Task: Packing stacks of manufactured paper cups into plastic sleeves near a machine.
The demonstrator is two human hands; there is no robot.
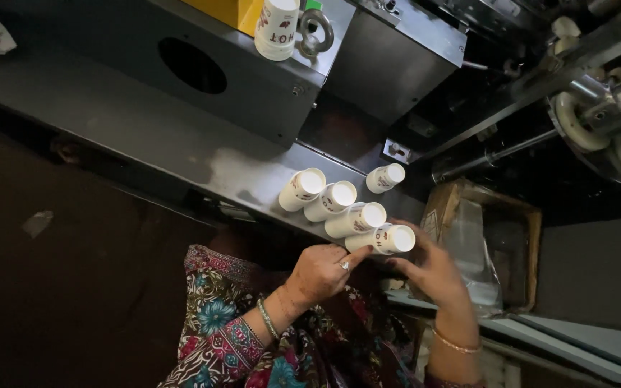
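The left hand [323,273], just below the middle of the frame, is loosely curled, a ring on one finger, its forefinger stretched out to touch the base end of a white paper cup with dark red print [388,239]. The right hand [431,269], a little further right, cups the same cup from below and from the side, fingers bent around its rim end, so the cup lies on its side between both hands. It is the lowest of a slanting row: three more white paper cups [332,200] lie just beside it, touching one another, up and to the left, on the grey metal machine ledge [145,136]. A fifth small white cup [385,177] lies apart, above the row. At the top centre, another printed white cup [276,27] stands on the machine housing. A brown cardboard box lined with clear plastic [494,244] sits right of the hands.
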